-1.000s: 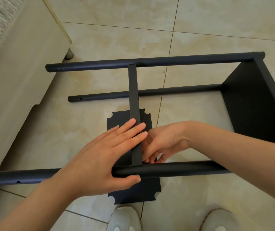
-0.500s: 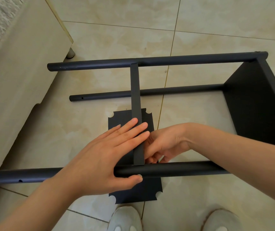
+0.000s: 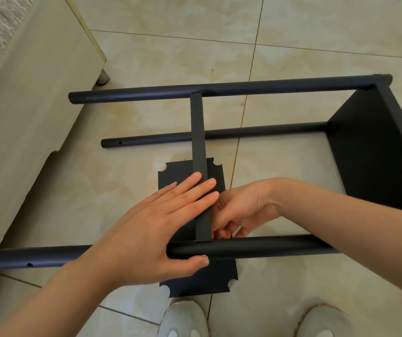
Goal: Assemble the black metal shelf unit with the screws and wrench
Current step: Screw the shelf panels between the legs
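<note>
The black shelf unit lies on its side on the tiles, with a near tube [image 3: 268, 246], a far tube [image 3: 243, 88], a lower tube [image 3: 255, 132] and an end panel [image 3: 375, 152] at the right. A middle shelf [image 3: 198, 142], seen edge-on, spans from the far tube to the near one. My left hand [image 3: 151, 227] lies with straight fingers across that shelf's near end and its thumb against the near tube. My right hand [image 3: 241, 210] has its fingers curled just right of the joint, pinching something small and dark, apparently a screw, which is mostly hidden.
A loose black panel [image 3: 215, 276] with notched corners lies flat on the floor under the frame. A beige cabinet [image 3: 24, 105] with a foot [image 3: 102, 79] stands at the left. My two white shoes [image 3: 183, 319] are at the bottom edge.
Both hands stay at the same joint. Only the view has shifted slightly.
</note>
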The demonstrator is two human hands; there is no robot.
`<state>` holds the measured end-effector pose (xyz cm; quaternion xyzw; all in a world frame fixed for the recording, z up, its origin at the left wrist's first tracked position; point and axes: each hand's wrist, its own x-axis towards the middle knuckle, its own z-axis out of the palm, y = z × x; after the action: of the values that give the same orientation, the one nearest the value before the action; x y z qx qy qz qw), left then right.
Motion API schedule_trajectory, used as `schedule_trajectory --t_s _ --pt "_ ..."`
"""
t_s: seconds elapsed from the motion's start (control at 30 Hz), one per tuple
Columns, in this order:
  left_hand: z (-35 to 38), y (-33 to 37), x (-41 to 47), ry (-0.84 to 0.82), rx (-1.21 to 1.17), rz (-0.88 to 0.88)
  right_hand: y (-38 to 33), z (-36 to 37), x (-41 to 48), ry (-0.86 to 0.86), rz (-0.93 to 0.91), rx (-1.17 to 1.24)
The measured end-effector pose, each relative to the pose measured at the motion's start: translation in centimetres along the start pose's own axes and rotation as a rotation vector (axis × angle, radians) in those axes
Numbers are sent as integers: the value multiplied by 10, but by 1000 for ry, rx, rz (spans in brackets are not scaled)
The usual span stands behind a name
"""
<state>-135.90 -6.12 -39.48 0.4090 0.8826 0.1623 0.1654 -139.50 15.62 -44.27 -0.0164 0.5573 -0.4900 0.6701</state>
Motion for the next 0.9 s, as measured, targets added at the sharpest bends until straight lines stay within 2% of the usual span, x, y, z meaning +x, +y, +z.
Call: schedule_trajectory --t_s 0.6,0.9 --pt "2 -1 0 13 0 7 -1 2 3 14 -37 101" --pt "2 -1 -1 17 -7 8 -2 3 3 44 -10 32"
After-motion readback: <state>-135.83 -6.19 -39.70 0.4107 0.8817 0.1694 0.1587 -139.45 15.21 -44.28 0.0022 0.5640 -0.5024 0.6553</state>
